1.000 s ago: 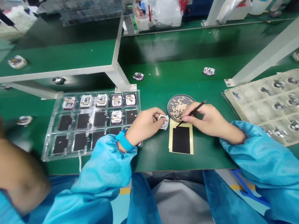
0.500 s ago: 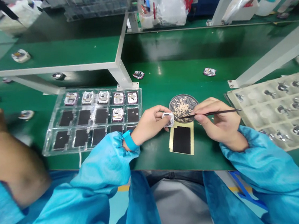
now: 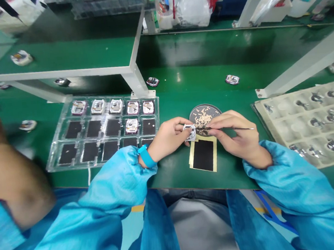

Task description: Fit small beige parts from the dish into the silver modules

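Between thumb and fingers, my left hand point(image 3: 171, 137) grips a small silvery-white watch case point(image 3: 189, 132), its open inner side showing. My right hand point(image 3: 236, 135) is closed on dark tweezers point(image 3: 239, 128), whose tips reach the right edge of the watch case. Whether the tips pinch a small part is too fine to tell. Behind both hands stands a round grey dish point(image 3: 194, 111) with a heap of tiny beige pieces point(image 3: 204, 116), partly covered by my right hand. In front of it lies a black rectangular pad point(image 3: 204, 155) on a yellow backing sheet point(image 3: 191, 159).
A clear tray point(image 3: 56, 150) at left holds several watch cases. At right is a cream tray point(image 3: 290, 106) with shiny metal parts. Shelf legs point(image 3: 135, 80) rise behind. Another person's arm point(image 3: 17, 172) rests at far left. Loose cases point(image 3: 232, 79) lie farther back.
My right hand has moved left, bringing the tweezers' tips from over the dish to the watch case. My left hand has shifted slightly, turning the case's inside more into view.
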`<action>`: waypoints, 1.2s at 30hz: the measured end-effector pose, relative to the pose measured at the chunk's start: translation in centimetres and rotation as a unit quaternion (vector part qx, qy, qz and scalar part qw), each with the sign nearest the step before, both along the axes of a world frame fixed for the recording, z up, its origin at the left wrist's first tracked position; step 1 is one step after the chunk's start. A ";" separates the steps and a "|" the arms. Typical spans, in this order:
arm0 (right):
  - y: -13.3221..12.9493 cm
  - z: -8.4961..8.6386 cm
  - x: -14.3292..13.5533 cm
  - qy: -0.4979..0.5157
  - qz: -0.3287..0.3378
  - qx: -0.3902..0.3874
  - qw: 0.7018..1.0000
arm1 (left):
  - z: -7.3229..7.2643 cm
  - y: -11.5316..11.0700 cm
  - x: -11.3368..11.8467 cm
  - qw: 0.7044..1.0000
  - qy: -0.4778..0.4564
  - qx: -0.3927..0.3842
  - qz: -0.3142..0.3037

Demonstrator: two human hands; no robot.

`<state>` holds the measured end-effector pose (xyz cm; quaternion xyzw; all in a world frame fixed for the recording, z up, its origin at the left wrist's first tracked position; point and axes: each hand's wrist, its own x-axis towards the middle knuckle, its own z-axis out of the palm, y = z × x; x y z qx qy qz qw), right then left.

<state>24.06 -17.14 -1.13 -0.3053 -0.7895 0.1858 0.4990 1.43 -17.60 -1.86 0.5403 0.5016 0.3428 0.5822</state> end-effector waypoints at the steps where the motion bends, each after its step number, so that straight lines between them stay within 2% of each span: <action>1: 0.0 0.0 0.0 0.002 -0.001 0.001 1.000 | 0.0 0.0 0.0 1.000 -0.002 -0.002 0.000; 10: 0.0 0.1 0.0 -0.010 0.002 0.020 1.000 | 0.1 0.0 0.0 1.000 0.005 -0.003 0.003; 23: -0.1 0.1 0.1 -0.009 0.004 0.002 1.000 | 0.2 0.1 0.1 1.000 0.005 -0.005 0.006; 31: 0.2 0.6 0.4 -0.015 0.081 -0.003 0.997 | 0.2 0.2 0.1 0.999 -0.033 0.008 0.008; 36: 0.3 0.7 0.5 -0.027 0.089 0.010 0.996 | 0.2 0.4 -0.1 0.999 -0.038 0.023 0.002</action>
